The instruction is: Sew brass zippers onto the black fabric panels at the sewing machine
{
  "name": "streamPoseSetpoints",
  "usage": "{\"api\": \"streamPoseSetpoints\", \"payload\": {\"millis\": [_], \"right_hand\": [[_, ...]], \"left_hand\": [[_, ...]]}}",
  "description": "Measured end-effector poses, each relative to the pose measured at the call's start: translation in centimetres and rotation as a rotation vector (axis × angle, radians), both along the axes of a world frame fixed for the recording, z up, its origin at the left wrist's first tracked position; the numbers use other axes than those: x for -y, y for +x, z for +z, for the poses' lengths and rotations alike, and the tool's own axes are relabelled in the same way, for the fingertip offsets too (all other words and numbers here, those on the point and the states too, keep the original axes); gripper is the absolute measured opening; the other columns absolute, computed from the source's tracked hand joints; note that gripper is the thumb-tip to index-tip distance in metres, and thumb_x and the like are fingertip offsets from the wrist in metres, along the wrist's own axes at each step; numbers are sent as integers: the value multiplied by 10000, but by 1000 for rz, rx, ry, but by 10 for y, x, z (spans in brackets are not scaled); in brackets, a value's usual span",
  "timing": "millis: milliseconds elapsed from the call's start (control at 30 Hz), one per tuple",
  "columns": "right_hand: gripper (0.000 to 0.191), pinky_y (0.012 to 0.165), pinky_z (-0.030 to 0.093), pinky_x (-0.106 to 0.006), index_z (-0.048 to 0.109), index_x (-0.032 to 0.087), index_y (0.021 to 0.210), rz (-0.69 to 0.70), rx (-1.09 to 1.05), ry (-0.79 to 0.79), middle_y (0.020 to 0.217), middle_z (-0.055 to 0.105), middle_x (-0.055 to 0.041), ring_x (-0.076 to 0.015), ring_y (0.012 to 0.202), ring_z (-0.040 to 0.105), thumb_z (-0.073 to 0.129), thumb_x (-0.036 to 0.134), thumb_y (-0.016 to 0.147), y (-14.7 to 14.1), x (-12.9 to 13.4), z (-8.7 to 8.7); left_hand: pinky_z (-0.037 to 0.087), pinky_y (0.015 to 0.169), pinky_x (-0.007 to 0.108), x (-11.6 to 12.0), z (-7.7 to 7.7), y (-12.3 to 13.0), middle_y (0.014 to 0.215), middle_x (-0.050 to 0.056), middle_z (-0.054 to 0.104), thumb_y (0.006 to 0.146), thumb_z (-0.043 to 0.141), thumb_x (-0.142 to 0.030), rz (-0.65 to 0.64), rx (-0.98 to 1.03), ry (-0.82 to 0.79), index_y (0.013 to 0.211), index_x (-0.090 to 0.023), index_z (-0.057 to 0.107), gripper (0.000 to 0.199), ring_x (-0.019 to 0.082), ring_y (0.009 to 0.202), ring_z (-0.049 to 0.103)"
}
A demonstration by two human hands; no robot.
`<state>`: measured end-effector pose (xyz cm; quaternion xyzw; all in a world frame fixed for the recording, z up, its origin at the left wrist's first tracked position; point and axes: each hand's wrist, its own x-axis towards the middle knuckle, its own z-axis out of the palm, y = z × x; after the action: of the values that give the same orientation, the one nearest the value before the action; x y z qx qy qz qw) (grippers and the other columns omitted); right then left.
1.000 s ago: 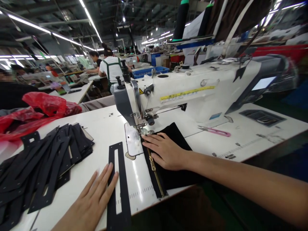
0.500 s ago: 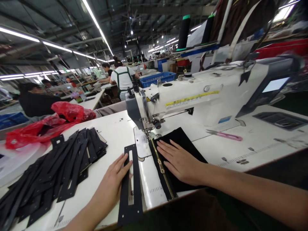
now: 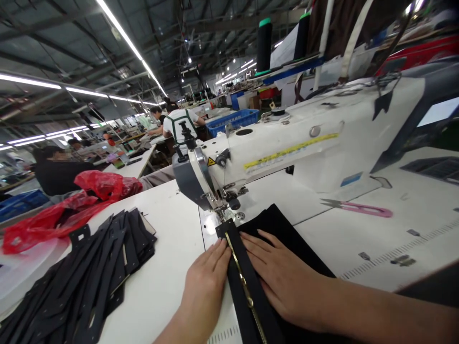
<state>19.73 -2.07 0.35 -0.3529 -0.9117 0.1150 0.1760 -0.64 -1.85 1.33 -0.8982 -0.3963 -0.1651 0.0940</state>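
Open left hand [image 3: 208,286] and open right hand [image 3: 283,272] press flat on soft black cloth [image 3: 287,234] w/ shiny brass zipper [image 3: 244,286]; a slip could push fingers to thin steel needle [image 3: 225,205].

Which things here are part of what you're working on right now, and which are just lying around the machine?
In use:
- left hand pressing the black slotted strip
- right hand on the black fabric panel
- brass zipper in the strip's slot
- industrial sewing machine

Lying about:
- stack of black slotted strips
- pink-handled thread snips
- red plastic bag
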Motion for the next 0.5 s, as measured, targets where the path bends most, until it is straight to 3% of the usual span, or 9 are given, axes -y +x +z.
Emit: {"api": "streamPoseSetpoints", "payload": {"millis": [200,367,500], "right_hand": [[458,1019,266,-513,325,80,1365,-36,19,27,1379,364,-157,-277,1248,345,252,203,931,-5,-10,-7],[460,978,288,-511,316,125,1365,-74,-68,71,1338,421,-142,-277,1189,397,333,292,937,-9,-15,-15],[475,946,311,-489,311,127,1355,-48,-99,47,1290,457,-161,-278,1164,411,375,320,926,-5,-19,-13]], "left_hand": [[483,937,368,-5,-9,-8,1204,109,581,870,368,-91,-34,-61,-3,1122,-143,563,322,218,1123,537],[493,923,332,-10,-11,-16,1246,130,546,884,395,-152,-34,-102,-46,1194,-126,512,332,228,1141,523],[524,870,309,-14,-12,-21,1189,94,594,891,395,-203,-84,-91,0,1210,-182,515,342,220,1053,587]]}}
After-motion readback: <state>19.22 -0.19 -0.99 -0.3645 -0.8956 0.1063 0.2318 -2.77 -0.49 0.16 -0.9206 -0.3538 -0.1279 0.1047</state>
